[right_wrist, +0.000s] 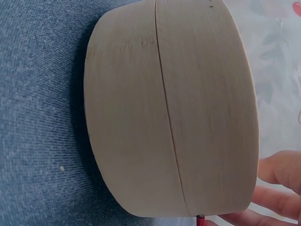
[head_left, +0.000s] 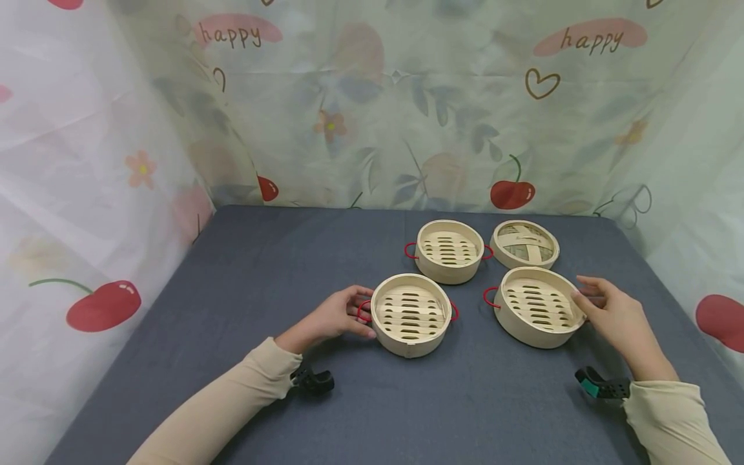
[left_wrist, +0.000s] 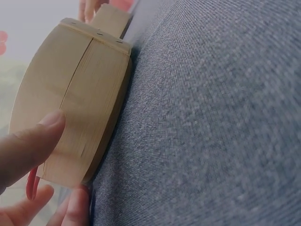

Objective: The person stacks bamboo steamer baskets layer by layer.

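In the head view, my left hand [head_left: 343,314] holds the left side of a round bamboo steamer basket [head_left: 410,316] with a slatted base and red handles. The left wrist view has the thumb [left_wrist: 35,146] against its wall [left_wrist: 89,99], with other fingers beside the red handle. My right hand [head_left: 619,316] grips the right side of another such basket [head_left: 537,307], its thumb at the rim. That basket's wall [right_wrist: 169,108] fills the right wrist view, with fingers [right_wrist: 282,188] at its lower right. Whether it is lifted off the cloth, I cannot tell.
Behind these stands a third slatted basket [head_left: 449,252] with red handles. A woven bamboo lid [head_left: 526,244] lies to its right. All are on a dark grey-blue cloth [head_left: 261,258], and a printed curtain [head_left: 372,129] surrounds the table's back and sides.
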A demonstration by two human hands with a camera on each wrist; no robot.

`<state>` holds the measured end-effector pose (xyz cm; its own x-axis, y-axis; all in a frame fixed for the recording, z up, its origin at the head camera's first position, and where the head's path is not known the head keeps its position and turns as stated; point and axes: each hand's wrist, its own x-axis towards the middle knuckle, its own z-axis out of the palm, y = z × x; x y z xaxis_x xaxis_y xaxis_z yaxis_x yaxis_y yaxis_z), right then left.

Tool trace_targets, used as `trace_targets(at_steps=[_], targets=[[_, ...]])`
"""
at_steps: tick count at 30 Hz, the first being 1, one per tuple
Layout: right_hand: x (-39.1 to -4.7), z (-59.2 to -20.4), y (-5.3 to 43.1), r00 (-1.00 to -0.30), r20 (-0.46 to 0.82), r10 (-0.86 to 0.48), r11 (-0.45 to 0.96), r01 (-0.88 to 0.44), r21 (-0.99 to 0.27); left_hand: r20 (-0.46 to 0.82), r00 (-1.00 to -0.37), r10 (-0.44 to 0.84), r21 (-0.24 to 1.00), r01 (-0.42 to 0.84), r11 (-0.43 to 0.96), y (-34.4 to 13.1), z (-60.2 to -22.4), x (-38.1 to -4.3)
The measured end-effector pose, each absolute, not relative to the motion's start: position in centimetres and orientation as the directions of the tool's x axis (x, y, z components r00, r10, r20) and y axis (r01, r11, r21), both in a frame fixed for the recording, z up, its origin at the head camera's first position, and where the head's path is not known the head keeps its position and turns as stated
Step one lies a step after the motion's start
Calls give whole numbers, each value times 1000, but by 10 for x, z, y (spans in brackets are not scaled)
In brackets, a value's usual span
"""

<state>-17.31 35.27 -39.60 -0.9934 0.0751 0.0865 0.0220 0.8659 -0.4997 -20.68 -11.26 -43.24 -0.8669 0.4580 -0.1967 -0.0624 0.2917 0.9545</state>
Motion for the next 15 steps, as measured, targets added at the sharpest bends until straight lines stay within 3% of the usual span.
trace_targets(at_steps=[15], targets=[[-172, -397, 354, -994, 81, 76, 869, 27, -494, -182, -863, 472, 954, -39, 297, -111, -428, -204]])
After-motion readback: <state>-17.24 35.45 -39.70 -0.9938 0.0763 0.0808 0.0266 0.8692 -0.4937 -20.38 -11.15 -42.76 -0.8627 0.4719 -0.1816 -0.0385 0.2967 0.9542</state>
